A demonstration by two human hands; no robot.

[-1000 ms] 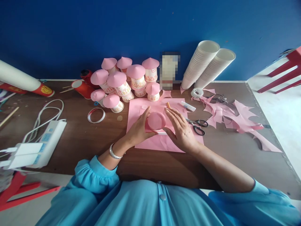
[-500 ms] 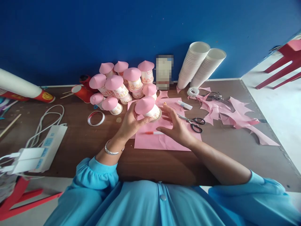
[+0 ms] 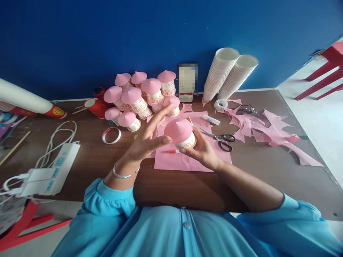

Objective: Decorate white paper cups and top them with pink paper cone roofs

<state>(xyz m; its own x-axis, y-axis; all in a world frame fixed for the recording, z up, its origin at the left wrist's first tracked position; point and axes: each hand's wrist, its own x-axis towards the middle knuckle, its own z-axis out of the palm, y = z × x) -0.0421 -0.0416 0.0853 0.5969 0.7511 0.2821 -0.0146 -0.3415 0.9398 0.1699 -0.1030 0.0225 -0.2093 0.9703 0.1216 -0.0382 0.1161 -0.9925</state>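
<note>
A paper cup with a pink cone top (image 3: 181, 132) is held up above a pink paper sheet (image 3: 187, 159). My right hand (image 3: 202, 150) grips the cup's printed body from below and from the right. My left hand (image 3: 147, 137) sits at the cone's left side with the fingers stretched out, the thumb touching the pink rim. A red pen (image 3: 173, 151) lies on the sheet under the cup. Behind it stands a cluster of several finished pink-topped cups (image 3: 139, 96).
Scissors (image 3: 221, 138) and a glue stick (image 3: 211, 119) lie right of the sheet, with pink paper scraps (image 3: 268, 132) beyond. Two stacks of white cups (image 3: 227, 73) lean on the blue wall. A tape ring (image 3: 111, 135), red cups (image 3: 93, 105) and a power strip (image 3: 53, 171) are at left.
The cup was pressed down on the sheet under both hands; it has been lifted and turned, passing from my left hand's grip into my right hand, and the left fingers have spread.
</note>
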